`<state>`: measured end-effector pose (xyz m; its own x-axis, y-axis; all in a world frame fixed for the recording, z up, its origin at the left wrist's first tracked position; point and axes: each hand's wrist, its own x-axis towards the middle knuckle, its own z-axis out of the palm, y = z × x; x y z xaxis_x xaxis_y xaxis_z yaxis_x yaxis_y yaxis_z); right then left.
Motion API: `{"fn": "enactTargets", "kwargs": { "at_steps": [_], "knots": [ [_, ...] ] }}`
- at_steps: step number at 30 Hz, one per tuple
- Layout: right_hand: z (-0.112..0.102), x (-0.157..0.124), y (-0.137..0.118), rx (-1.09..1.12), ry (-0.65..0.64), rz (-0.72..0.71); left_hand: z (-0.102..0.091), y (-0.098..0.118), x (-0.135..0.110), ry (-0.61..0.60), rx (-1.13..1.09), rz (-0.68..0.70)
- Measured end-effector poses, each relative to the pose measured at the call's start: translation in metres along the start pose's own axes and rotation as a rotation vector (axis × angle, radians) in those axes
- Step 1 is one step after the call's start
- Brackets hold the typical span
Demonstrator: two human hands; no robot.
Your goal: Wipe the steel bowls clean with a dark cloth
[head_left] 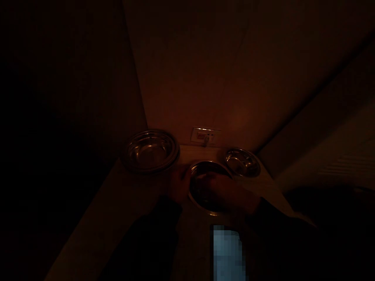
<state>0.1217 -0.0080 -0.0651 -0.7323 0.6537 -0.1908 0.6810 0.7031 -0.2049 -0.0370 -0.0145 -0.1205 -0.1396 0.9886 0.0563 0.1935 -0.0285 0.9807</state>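
Note:
The scene is very dark. A steel bowl point(205, 171) sits on a pale counter point(123, 203) near the wall corner. My left hand point(178, 185) rests against the bowl's left rim, thumb at the edge. My right hand point(231, 193) lies over the bowl's right side and reaches into it; its fingers are lost in shadow. Both sleeves are dark.
A larger steel bowl, perhaps a stack point(150, 151), stands at the back left of the counter. A smaller steel bowl point(243, 162) stands at the back right. A wall socket point(205, 136) sits just above the counter. A blurred pale-blue patch point(227, 253) covers the lower middle.

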Motion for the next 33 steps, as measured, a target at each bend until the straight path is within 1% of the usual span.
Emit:
{"fn": "enactTargets", "kwargs": {
  "at_steps": [4,9,11,13,18,20,23,29,31,33],
  "knots": [
    [-0.003,0.003,0.001,-0.047,0.028,0.044,0.0,-0.001,-0.001,-0.007,0.009,-0.012],
    [-0.001,-0.005,0.0,-0.076,-0.052,0.007,0.002,0.004,-0.001,0.047,-0.011,-0.082],
    [0.0,-0.007,-0.001,-0.083,-0.074,-0.008,0.002,0.006,-0.001,0.051,-0.03,-0.086],
    [0.001,-0.004,-0.003,-0.092,-0.066,0.0,0.003,0.008,-0.001,0.048,-0.029,-0.08],
    [-0.002,0.006,-0.006,-0.122,-0.004,0.075,0.003,0.005,-0.002,0.021,-0.023,-0.082],
    [-0.004,0.007,-0.006,-0.128,0.004,0.092,0.003,0.003,-0.002,0.036,-0.017,-0.069],
    [-0.004,0.004,-0.006,-0.123,-0.008,0.081,0.004,0.002,-0.001,0.021,-0.034,-0.065],
    [-0.001,-0.001,-0.009,-0.087,-0.062,-0.005,0.004,0.009,-0.002,0.042,-0.008,-0.062],
    [0.0,0.002,-0.009,-0.105,-0.043,0.008,0.004,0.011,-0.002,0.041,0.006,-0.059],
    [0.0,0.006,-0.009,-0.147,-0.011,0.05,0.003,0.01,-0.002,0.019,-0.002,-0.049]
  ]
}}
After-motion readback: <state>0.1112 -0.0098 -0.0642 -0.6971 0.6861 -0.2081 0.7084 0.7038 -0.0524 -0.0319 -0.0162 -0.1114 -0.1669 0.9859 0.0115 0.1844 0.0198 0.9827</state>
